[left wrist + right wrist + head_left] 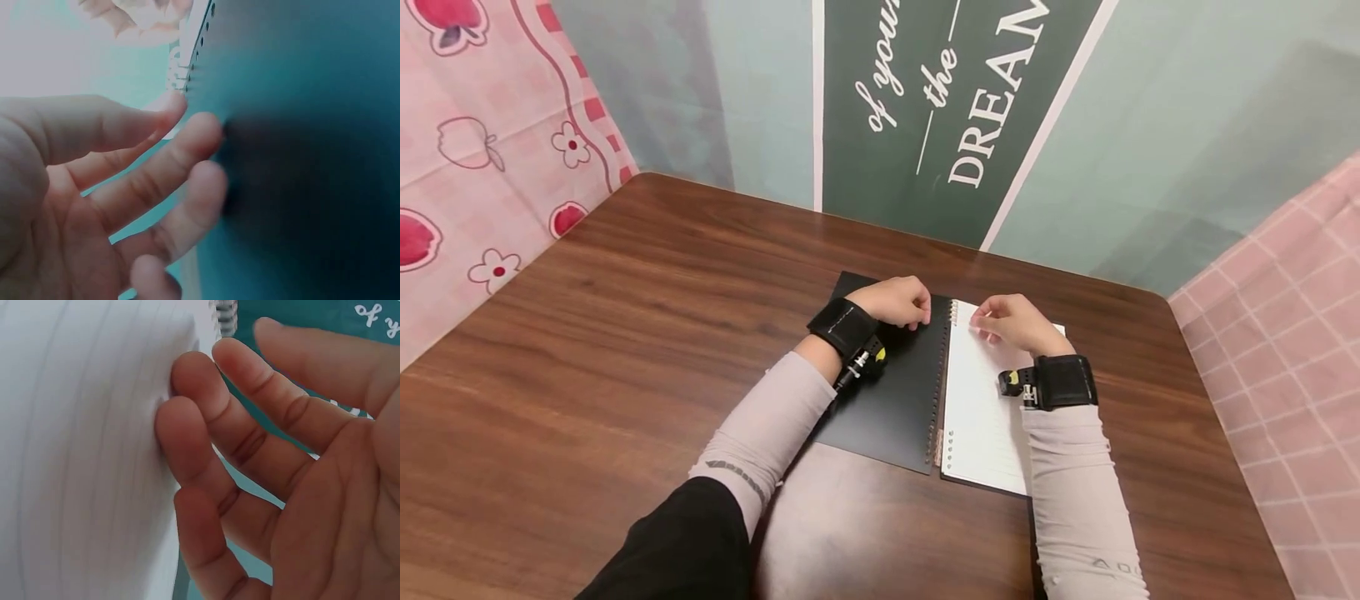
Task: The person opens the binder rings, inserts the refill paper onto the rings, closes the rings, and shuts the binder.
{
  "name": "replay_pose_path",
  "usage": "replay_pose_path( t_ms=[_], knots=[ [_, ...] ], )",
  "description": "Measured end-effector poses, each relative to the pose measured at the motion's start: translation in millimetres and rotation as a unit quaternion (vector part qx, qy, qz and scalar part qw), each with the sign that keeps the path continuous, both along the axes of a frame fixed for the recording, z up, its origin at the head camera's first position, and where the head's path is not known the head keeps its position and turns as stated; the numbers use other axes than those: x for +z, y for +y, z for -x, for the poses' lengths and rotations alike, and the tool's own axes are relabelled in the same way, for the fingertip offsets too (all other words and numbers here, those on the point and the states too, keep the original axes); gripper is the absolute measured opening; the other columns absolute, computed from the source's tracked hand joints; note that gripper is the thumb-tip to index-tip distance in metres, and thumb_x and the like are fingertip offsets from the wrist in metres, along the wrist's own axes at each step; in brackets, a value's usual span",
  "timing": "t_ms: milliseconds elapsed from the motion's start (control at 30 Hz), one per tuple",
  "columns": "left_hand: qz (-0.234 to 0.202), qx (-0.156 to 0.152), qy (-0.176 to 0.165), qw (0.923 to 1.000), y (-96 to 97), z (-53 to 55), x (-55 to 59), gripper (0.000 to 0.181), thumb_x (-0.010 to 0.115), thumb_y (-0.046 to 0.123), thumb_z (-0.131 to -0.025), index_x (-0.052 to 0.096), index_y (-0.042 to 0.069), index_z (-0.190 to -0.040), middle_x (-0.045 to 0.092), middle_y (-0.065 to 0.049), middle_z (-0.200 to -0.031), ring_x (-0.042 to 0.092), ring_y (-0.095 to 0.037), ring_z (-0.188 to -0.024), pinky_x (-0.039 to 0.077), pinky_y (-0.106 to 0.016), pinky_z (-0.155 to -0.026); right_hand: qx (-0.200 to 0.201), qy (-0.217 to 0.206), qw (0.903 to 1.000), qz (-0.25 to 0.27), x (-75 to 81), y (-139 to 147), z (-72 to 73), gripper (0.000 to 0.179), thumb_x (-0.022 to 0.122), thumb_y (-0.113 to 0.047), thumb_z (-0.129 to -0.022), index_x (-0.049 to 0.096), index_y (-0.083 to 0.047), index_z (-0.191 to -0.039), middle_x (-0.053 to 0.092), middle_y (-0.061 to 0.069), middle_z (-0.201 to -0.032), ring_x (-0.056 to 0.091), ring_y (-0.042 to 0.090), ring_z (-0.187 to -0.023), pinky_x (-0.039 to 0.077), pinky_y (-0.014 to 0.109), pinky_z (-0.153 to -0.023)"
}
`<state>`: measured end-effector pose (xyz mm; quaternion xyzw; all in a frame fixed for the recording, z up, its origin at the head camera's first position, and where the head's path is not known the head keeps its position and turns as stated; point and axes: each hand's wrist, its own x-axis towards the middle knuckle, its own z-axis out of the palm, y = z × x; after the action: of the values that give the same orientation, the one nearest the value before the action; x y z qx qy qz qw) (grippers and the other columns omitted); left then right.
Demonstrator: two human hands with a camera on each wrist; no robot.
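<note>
A notebook lies spread out on the table, its black cover (887,417) on the left and a stack of white lined pages (981,417) on the right. Punched holes run along the facing edges, and binding rings (953,312) show near the top. My left hand (895,302) is over the upper part of the cover; its loosely bent fingertips (209,181) touch the black surface, with nothing between thumb and fingers. On the upper page, my right hand (1011,323) rests its relaxed fingertips (182,425) beside the rings, the thumb held apart.
The brown wooden table (625,333) extends around the notebook. Behind its far edge hangs a green cloth with white lettering (992,108). Pink patterned cloth (482,167) borders the left side, and pink checked cloth (1285,350) the right.
</note>
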<state>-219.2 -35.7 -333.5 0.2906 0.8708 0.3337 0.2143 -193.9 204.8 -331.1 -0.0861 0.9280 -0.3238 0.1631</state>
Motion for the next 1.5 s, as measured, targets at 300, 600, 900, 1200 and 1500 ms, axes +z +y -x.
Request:
replay_pose_path(
  t_ms=[300, 600, 900, 1200, 1500],
  knots=[
    [0.036, -0.01, 0.023, 0.999, -18.7, -17.3, 8.6, 0.015, 0.055, 0.005, -0.099, 0.07, 0.003, -0.097, 0.069, -0.007, -0.082, 0.06, -0.016, -0.076, 0.043, -0.027, -0.068, 0.011, 0.014, 0.9997, -0.016, 6.2, 21.6, -24.0, 0.021, 0.06, -0.009, -0.101, 0.065, 0.007, -0.113, 0.069, 0.014, -0.087, 0.063, 0.025, -0.077, 0.042, 0.034, -0.073],
    [0.088, -0.016, 0.055, 0.9944, -33.0, -40.9, 24.7, 0.017, 0.055, 0.01, -0.101, 0.072, 0.008, -0.1, 0.071, -0.005, -0.086, 0.059, -0.014, -0.072, 0.042, -0.029, -0.068, 0.049, 0.052, 0.9934, -0.09, 24.4, 41.3, -53.0, 0.022, 0.063, -0.011, -0.098, 0.067, 0.006, -0.112, 0.068, 0.014, -0.088, 0.064, 0.025, -0.078, 0.043, 0.035, -0.067],
    [0.043, -0.026, 0.039, 0.998, -41.2, -63.8, 24.6, 0.013, 0.059, 0.01, -0.1, 0.071, 0.006, -0.1, 0.071, -0.007, -0.085, 0.056, -0.013, -0.069, 0.043, -0.028, -0.067, 0.066, 0.061, 0.9902, -0.107, 30.3, 41.3, -75.5, 0.023, 0.061, -0.02, -0.102, 0.068, 0.001, -0.11, 0.067, 0.009, -0.086, 0.058, 0.019, -0.076, 0.044, 0.036, -0.067],
    [0.037, -0.046, 0.04, 0.9975, -32.5, -83.5, 15.1, 0.01, 0.063, 0.01, -0.097, 0.073, 0.009, -0.096, 0.063, 0.004, -0.073, 0.055, -0.009, -0.067, 0.044, -0.026, -0.067, 0.079, 0.065, 0.9888, -0.109, 23.3, 23.4, -104.9, 0.011, 0.063, -0.013, -0.097, 0.068, -0.005, -0.102, 0.063, 0.005, -0.084, 0.055, 0.019, -0.075, 0.044, 0.035, -0.067],
    [0.033, -0.061, 0.028, 0.9972, -17.7, -107.5, 4.8, 0.01, 0.068, 0.005, -0.092, 0.071, 0.013, -0.089, 0.058, 0.006, -0.064, 0.051, -0.007, -0.062, 0.042, -0.024, -0.065, 0.051, 0.041, 0.9874, -0.144, 21.0, 4.6, -131.7, 0.005, 0.065, -0.014, -0.093, 0.068, -0.017, -0.092, 0.061, -0.002, -0.082, 0.053, 0.017, -0.077, 0.035, 0.046, -0.063]
  ],
)
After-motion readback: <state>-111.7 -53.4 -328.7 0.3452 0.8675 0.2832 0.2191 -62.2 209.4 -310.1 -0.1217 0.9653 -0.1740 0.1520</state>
